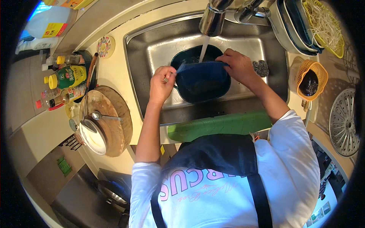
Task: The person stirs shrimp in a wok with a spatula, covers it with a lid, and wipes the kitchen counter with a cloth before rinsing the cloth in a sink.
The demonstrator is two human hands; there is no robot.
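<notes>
My left hand [162, 82] pinches the left corner of a dark blue plastic piece [204, 74], perhaps a drain basket; its exact shape is unclear. At its right upper corner, my right hand [239, 67] grips the rim with thumb and fingers. The piece lies tilted over or inside a dark teal basin [225, 95] in the stainless steel sink [242, 102]. From the metal faucet [212, 21], a stream of water [204, 50] runs down behind the blue rim into the basin. A steel wool scourer [261, 68] rests in the sink, right of my right hand.
Left of the sink are round wooden chopping boards [108, 111] with a spoon [105, 116], a white bowl [92, 139], and several bottles [68, 77]. Right stand stacked basins [293, 28], a yellow basket of bean sprouts [325, 25] and an orange basket [322, 75]. A green mat [219, 125] lines the front edge.
</notes>
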